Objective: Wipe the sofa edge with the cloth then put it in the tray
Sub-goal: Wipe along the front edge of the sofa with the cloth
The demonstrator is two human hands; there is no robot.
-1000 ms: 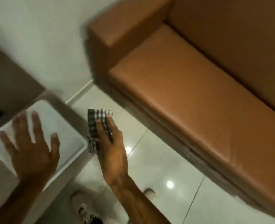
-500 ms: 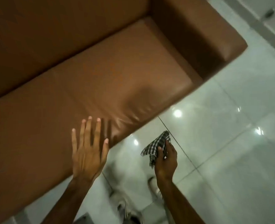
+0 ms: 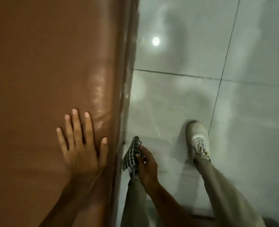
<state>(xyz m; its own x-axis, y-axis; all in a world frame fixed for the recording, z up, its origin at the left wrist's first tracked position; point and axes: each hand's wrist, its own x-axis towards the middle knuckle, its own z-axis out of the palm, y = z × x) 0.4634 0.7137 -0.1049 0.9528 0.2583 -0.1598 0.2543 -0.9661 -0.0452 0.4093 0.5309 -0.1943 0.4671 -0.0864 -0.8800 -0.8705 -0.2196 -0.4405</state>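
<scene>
Beside the sofa (image 3: 53,79), head view: the left hand (image 3: 81,153) lies spread flat and empty on the seat cushion. The right hand (image 3: 146,164) is closed around the checked cloth (image 3: 132,154), just beside the sofa edge (image 3: 121,128); contact is probably not yet made, though blur obscures this. Press the cloth against the edge, keep pressure even, and wipe along its length. No tray is visible.

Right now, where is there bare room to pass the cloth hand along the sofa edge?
Ahead of the right hand and cloth, the sofa edge runs bare. Floor beside it is free. Crowded only near the left hand on the seat and the shoe.
</scene>
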